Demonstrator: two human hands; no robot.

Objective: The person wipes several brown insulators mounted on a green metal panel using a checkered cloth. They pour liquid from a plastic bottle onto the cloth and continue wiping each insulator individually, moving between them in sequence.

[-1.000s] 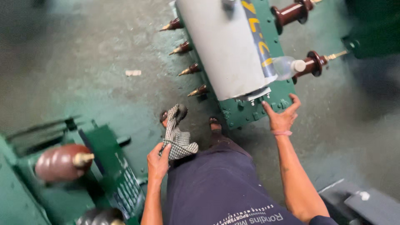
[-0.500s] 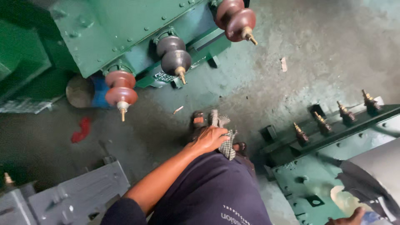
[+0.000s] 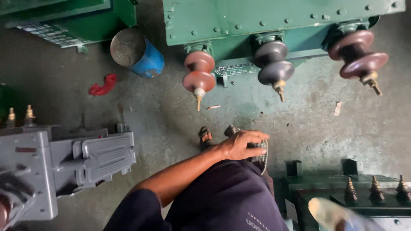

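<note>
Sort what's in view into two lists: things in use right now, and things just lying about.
In use:
- left hand, closed over the cloth
- checked cloth, held against the thigh

Lying about:
- blue can, on its side
- red rag on the floor
- green transformer with three bushings
- grey housing
- paper scrap

A stained concrete floor (image 3: 299, 128) is seen; a red rag (image 3: 102, 84) and blue can (image 3: 141, 54) lie far left.
</note>
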